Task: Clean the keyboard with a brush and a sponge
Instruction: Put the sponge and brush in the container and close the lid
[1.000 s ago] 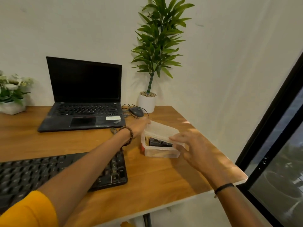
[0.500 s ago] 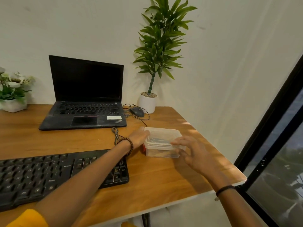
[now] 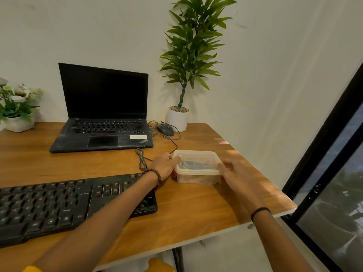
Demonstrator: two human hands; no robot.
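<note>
A black keyboard (image 3: 59,205) lies at the desk's front left, partly under my left forearm. To its right stands a clear plastic box (image 3: 197,167) with its lid flat on top; dark and orange items show dimly through the walls. My left hand (image 3: 166,164) grips the box's left side, fingers over the lid's edge. My right hand (image 3: 234,173) presses against the box's right side at the lid's rim. No brush or sponge can be made out clearly.
An open black laptop (image 3: 104,114) sits at the back. A wired mouse (image 3: 166,130) and a potted plant (image 3: 178,118) stand behind the box, a cable (image 3: 141,160) runs near my left wrist. A flower pot (image 3: 18,122) is far left. The desk edge (image 3: 282,213) is close on the right.
The lid was tilted up one second ago and now lies flat on the box. Both hands have closed in on the box's sides.
</note>
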